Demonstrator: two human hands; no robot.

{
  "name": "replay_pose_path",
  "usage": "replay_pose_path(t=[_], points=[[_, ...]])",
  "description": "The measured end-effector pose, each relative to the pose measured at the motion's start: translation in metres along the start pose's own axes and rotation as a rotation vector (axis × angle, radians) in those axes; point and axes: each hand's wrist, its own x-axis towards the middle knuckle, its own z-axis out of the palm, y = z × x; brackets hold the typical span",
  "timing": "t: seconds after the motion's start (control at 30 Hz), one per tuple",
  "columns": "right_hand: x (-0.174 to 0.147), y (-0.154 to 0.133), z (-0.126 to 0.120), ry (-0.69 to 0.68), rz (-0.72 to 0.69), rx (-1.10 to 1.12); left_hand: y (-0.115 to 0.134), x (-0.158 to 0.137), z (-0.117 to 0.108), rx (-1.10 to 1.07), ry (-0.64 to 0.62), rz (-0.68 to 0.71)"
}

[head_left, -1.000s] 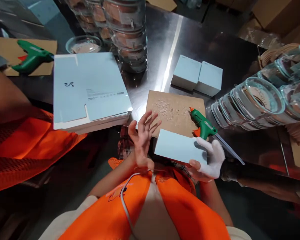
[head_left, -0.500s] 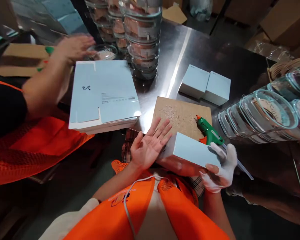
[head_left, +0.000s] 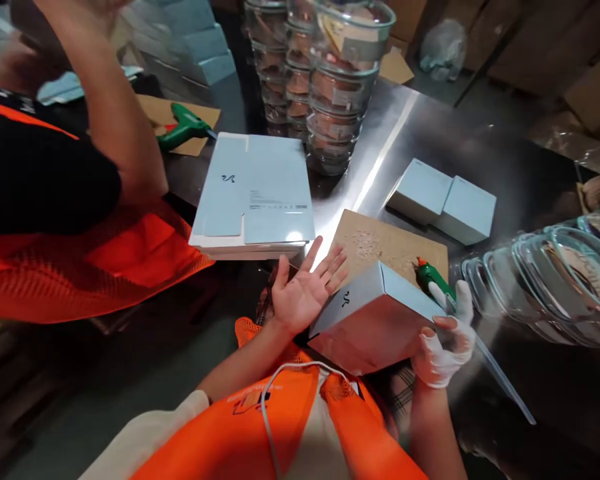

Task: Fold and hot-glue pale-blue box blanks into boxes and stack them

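Gloved and curled around the lower right corner, the right hand (head_left: 445,340) has a firm grip on a pale blue box (head_left: 375,317), thumb on the near face and fingers wrapped behind, so the box sits tilted above the person's lap at the near edge of the counter (head_left: 430,143). The left hand (head_left: 305,293) is bare and spread flat, palm up, fingertips just beside the box's left end, holding nothing. Behind the box lies a cardboard mat (head_left: 380,243) speckled with glue crumbs, and a green glue gun (head_left: 433,277) rests on it, touching or nearly touching the gloved fingers. To do this step well, it seems wise to bring the open palm flat against the left end and press evenly while the gloved hand braces the opposite corner, so the panels stay square and no seam springs apart; keeping the bare skin off any fresh glue would also matter. A stack of flat box blanks (head_left: 257,190) lies left of the mat, two finished boxes (head_left: 443,200) sit beyond it, and stacked glass bowls (head_left: 330,87) stand farther back. A co-worker's arm (head_left: 105,100) is raised at the left.
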Motion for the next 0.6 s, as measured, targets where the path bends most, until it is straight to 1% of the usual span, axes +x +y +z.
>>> replay_pose_path(t=[0.07,0.17,0.23,0.27,0.3,0.37,0.4,0.43,0.5,0.57,0.6], points=[[0.004,-0.004,0.007,0.026,-0.005,0.021,0.003,-0.001,-0.002,-0.010,-0.003,0.018],[0.007,-0.005,0.014,0.039,0.004,0.040,0.001,-0.006,-0.009,-0.047,-0.006,-0.003],[0.008,-0.002,0.014,0.040,-0.027,0.071,-0.003,-0.010,-0.019,0.026,-0.005,0.002],[0.008,0.000,0.013,0.037,-0.048,0.088,-0.005,-0.012,-0.026,0.137,0.001,0.028],[0.008,0.002,0.012,0.035,-0.066,0.103,-0.006,-0.015,-0.034,0.298,0.009,0.060],[0.008,0.005,0.009,0.029,-0.087,0.121,-0.006,-0.017,-0.049,0.724,0.003,0.078],[0.007,0.006,0.007,0.033,-0.082,0.122,-0.003,-0.016,-0.055,0.958,-0.022,0.036],[0.007,0.006,0.006,0.041,-0.073,0.122,0.000,-0.015,-0.059,1.185,-0.062,-0.045],[0.005,0.005,0.005,0.064,-0.060,0.117,0.009,-0.008,-0.063,1.577,-0.170,-0.263],[0.004,0.003,0.005,0.083,-0.044,0.111,0.016,0.001,-0.060,1.855,-0.268,-0.444],[0.004,0.002,0.006,0.089,-0.041,0.105,0.017,0.004,-0.057,1.942,-0.304,-0.499]])
